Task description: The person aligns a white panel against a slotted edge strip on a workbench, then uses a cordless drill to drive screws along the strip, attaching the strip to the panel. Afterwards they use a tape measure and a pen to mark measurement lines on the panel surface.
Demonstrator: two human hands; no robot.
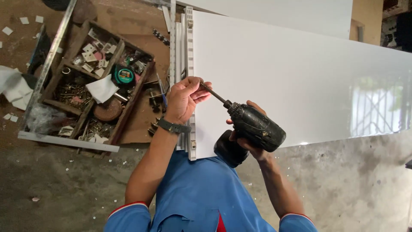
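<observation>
My right hand [249,141] grips a worn black power drill [253,126]. Its long bit [213,93] points up and left toward the left edge of a large glossy white panel [292,77]. My left hand [185,98] is closed around the tip of the bit, right at the panel's ribbed white edge strip [189,51]. A dark watch band [173,126] is on my left wrist. What my left fingers pinch at the tip is hidden.
A wooden compartment tray [92,81] on the left holds screws, small metal brackets, a green tape measure [124,75] and paper. A metal rail [49,56] lies beside it. Bare concrete floor [352,180] spreads below the panel. A second white sheet [300,13] lies beyond.
</observation>
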